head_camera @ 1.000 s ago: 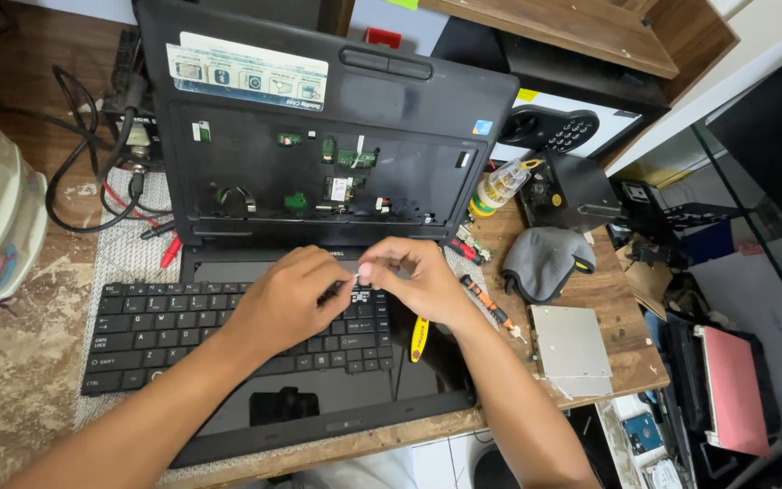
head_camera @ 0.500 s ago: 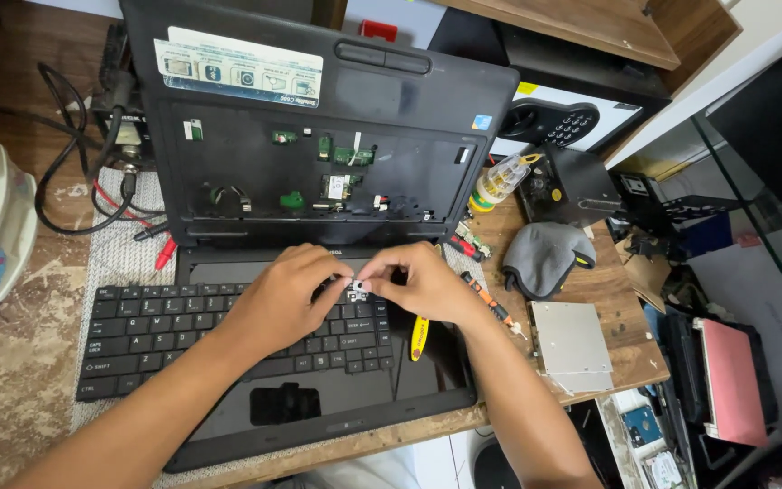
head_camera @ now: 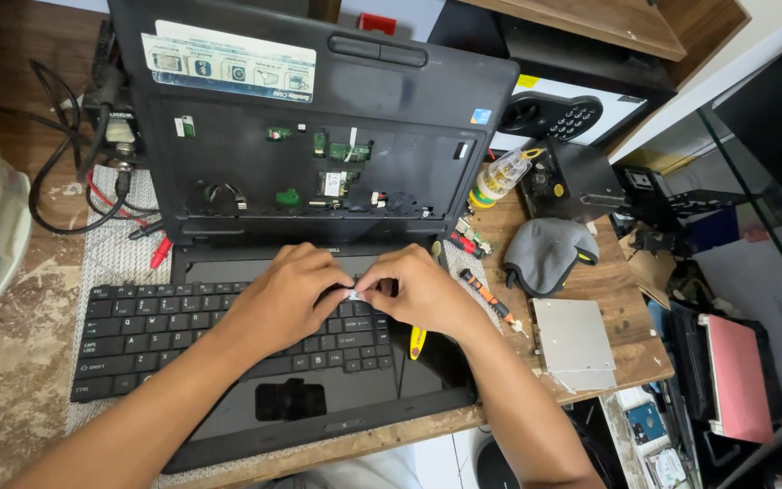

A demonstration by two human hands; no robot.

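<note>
Small white piece (head_camera: 353,293): pinched between both hands, just above the right part of the loose keyboard; too small to tell what it is.
Left hand (head_camera: 287,294): fingers closed on the left end of the white piece, palm down over the keys.
Right hand (head_camera: 418,292): fingers closed on the right end, knuckles touching those of the left hand.
Keyboard (head_camera: 165,335): black, lying loose on the dark glossy screen (head_camera: 319,407) of the opened laptop.
Laptop base (head_camera: 319,136): far side, keyboard bay bare, green circuit parts showing.
Yellow-handled tool (head_camera: 417,341): just under the right hand, on the laptop.
Orange screwdriver (head_camera: 486,295): right of the hands, on the desk (head_camera: 622,308).
Grey cloth (head_camera: 545,254): further right.
Silver flat drive (head_camera: 576,342): near right edge of the desk.
</note>
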